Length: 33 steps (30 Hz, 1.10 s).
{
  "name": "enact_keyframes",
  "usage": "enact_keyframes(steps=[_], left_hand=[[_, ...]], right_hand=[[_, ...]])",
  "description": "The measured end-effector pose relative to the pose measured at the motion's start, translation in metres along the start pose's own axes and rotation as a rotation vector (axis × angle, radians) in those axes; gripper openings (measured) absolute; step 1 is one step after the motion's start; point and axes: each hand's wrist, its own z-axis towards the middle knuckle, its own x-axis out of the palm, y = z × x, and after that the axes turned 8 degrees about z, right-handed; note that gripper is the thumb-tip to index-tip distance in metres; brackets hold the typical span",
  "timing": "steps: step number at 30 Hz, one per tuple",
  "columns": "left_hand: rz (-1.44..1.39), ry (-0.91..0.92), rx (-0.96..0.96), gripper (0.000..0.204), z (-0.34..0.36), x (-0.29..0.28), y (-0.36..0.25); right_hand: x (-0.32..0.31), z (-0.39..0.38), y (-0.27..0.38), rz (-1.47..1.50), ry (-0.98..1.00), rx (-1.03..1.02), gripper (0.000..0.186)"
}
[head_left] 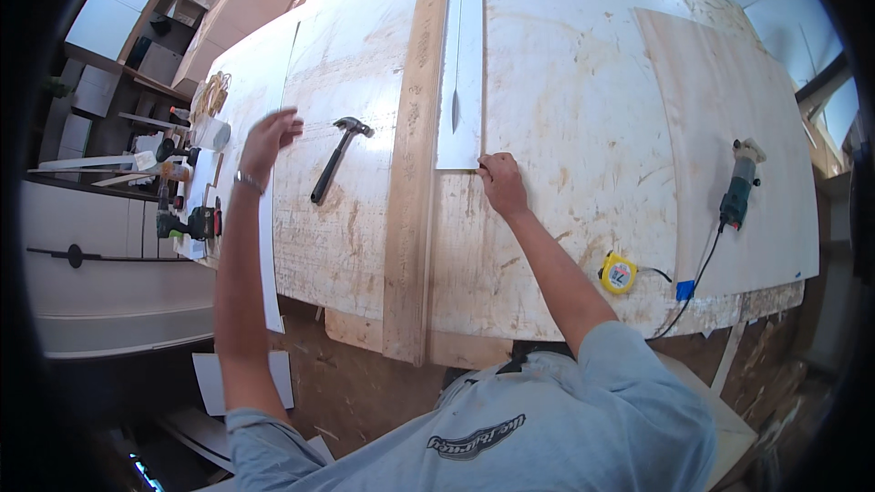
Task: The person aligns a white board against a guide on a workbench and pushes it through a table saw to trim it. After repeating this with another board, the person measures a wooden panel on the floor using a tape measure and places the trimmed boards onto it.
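Note:
A long narrow white board (468,132) lies on the worktable, its near end square and facing me. My right hand (503,184) is closed at that end's right corner, fingertips gripping the edge. To the left, my left hand (269,144) is raised over the table with nothing visible in it, its fingers loosely bent and a little apart. A claw hammer (337,159) with a black handle rests between that hand and a long wooden plank (413,146). The plank runs alongside the white board, just to its left.
A yellow tape measure (618,273) lies at the near right. Further right, a corded trim router (740,187) sits on a thin wood sheet (784,109). Cordless drills (173,223) and a coil of cord (215,91) crowd the table's left side.

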Motion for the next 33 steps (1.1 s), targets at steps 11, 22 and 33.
enact_keyframes(steps=[11,22,33], left_hand=[[0.531,0.359,0.386,0.055,0.254,0.172,-0.066],[1.298,0.466,0.573,0.051,0.314,0.284,-0.054],[1.301,0.505,0.596,0.05,0.336,0.298,-0.043]], right_hand=[[0.0,0.026,0.001,0.002,0.01,0.045,0.02],[-0.003,0.038,-0.009,-0.065,0.006,0.1,0.016],[0.004,0.056,-0.02,-0.091,-0.039,0.087,0.011]])
